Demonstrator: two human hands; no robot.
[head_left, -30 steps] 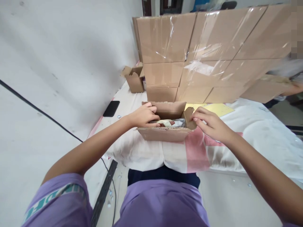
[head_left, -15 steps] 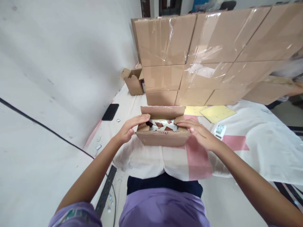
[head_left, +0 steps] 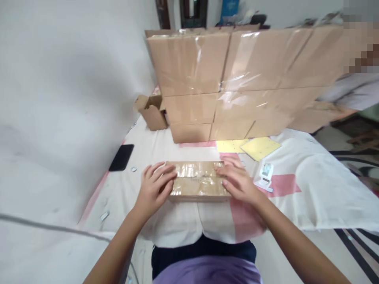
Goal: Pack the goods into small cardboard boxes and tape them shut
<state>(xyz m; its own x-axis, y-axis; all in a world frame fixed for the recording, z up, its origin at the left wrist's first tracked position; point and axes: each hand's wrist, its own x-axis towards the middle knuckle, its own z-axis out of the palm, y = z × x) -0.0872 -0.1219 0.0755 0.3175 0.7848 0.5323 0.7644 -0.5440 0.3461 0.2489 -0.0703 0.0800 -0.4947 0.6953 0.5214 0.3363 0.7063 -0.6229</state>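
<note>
A small cardboard box (head_left: 197,181) lies in front of me on the cloth-covered table. Its top flaps are down, with shiny clear tape on their surface, and its contents are hidden. My left hand (head_left: 155,187) holds the left end, fingers bent over the top edge and thumb towards the near side. At the other end, my right hand (head_left: 238,179) grips the box with its fingers on the flap and the thumb low at the near corner.
Large taped cartons (head_left: 189,65) stand stacked behind the box. An open small carton (head_left: 154,114) is at their left, near a black phone (head_left: 121,157). Yellow cards (head_left: 260,148) and a small white device (head_left: 265,173) lie on the right. Another person's sleeve (head_left: 352,92) shows beyond.
The box stood open, with a white and red-brown patterned item showing inside; now its long flaps are folded down over it. Both hands have moved onto the closed top's ends.
</note>
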